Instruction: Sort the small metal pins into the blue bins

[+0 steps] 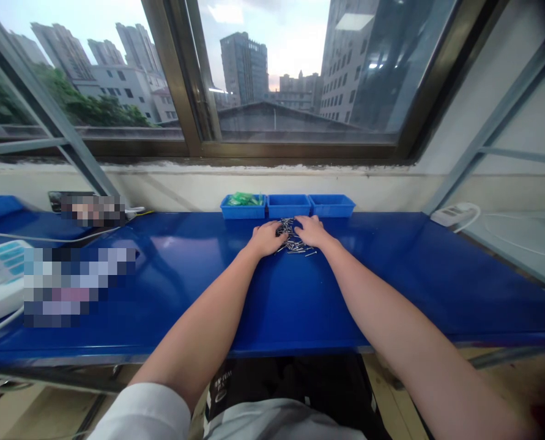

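Note:
A loose pile of small metal screws point(295, 245) lies on the blue table, just in front of the bins. On its left side is my left hand point(267, 238), fingers apart and touching the screws at the edge. My right hand point(311, 231) lies opposite, its fingers spread along the right side of the pile. Neither hand visibly grips anything. Behind the pile stand three blue bins in a row: the left bin point(243, 212) contains green plastic packets point(243, 198), while nothing shows inside the middle bin point(289, 206) or the right bin point(331, 206).
The blue table point(295, 305) runs beneath a window. At the far left stand a white device point(6, 275) with blue keys and a white cable; pixelated patches cover things beside it. A white power strip point(453, 214) sits at the back right, near a metal frame post point(487, 128).

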`<state>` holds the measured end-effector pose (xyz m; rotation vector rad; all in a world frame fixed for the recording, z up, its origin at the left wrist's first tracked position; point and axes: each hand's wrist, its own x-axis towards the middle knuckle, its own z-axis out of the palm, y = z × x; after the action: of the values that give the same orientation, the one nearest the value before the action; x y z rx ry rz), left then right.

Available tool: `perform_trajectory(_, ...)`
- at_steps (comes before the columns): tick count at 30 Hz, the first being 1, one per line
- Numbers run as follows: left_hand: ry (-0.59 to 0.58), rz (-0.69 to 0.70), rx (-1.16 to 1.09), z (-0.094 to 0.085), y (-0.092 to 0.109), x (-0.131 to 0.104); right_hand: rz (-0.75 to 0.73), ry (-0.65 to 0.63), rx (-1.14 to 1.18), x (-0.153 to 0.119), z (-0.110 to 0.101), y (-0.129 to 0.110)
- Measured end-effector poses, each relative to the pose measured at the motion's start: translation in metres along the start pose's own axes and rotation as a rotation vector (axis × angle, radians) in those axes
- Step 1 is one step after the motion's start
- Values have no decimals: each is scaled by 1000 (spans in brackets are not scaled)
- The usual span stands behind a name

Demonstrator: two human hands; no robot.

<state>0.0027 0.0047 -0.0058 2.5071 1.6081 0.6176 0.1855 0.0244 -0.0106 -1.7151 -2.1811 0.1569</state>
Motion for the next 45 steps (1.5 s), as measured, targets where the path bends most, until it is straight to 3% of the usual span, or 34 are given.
perform_trajectory(9, -23, 15, 3, -1, 3, -1, 25, -70, -50, 1, -2, -5)
perform_trajectory(19, -148, 118, 34, -8, 8, -12, 39, 91, -36, 1, -1, 0)
perform_trajectory(25, -90, 73, 34, -5, 9, -10, 71, 127, 82, -1, 1, 2)
perform_trajectory(30, -35, 61, 9, -4, 7, -10, -56, 395, 221, 3, 0, -2)
perform_trajectory(32, -7, 48, -8, -5, 7, -9, -133, 448, 281, 4, -2, -5)
perform_trajectory(35, 34, 34, -30, -6, 8, -8, -181, 421, 364, 2, -5, -10)
perform_trajectory(45, 149, 34, -159, -12, 11, -5, -36, 139, 1039, -3, -8, -18)
